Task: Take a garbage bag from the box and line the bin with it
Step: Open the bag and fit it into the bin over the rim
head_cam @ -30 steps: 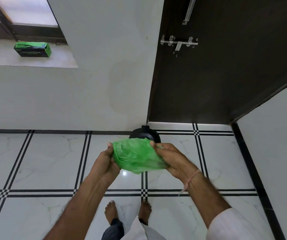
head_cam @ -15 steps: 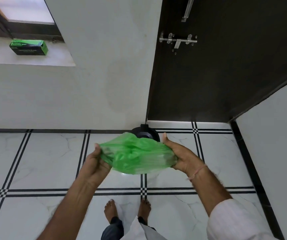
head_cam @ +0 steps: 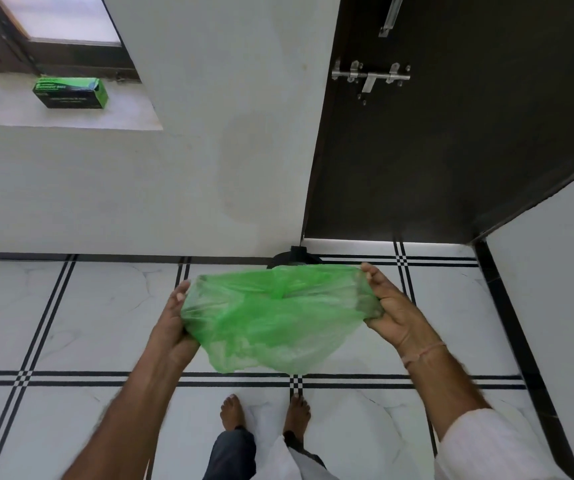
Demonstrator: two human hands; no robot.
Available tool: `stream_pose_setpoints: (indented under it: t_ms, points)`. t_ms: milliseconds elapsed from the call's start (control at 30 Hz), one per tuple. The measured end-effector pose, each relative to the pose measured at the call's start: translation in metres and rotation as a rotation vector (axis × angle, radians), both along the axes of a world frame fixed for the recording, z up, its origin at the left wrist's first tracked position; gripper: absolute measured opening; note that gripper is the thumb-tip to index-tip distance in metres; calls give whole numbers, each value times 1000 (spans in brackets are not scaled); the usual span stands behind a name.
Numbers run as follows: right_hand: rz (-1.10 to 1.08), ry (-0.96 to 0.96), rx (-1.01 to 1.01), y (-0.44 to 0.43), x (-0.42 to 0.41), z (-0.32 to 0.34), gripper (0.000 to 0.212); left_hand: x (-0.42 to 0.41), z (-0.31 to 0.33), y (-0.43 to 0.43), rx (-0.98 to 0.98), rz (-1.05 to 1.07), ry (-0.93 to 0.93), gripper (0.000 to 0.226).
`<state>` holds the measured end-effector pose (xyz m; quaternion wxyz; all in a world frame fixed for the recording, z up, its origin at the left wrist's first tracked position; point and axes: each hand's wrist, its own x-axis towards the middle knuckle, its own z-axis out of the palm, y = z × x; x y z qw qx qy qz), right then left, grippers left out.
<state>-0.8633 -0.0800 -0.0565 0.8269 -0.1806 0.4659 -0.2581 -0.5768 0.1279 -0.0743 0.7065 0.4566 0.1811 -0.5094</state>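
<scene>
Much wider than a second ago, stretches the garbage bag (head_cam: 271,320) open in mid-air just near of the bin (head_cam: 294,258), edges pinched by left hand (head_cam: 174,323) and right hand (head_cam: 393,313), seemingly ready for lining.

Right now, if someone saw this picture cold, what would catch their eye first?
The bright green garbage bag in the middle, held spread between the left hand and the right hand above the white tiled floor. Next, the matching green box on the window ledge at upper left, and the dark door at upper right with its steel bolt. The black bin barely peeks out behind the bag's top edge.
</scene>
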Motion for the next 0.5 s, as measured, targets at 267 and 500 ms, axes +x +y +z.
stream_pose_setpoints:
  t_ms: [267,500]
  points:
    - [342,540,-626,2,107,36,33,-18,40,-101,269,-420,-645,47]
    - [587,852,-1021,15,116,-37,26,-23,-1,-104,210,-725,-861,66]
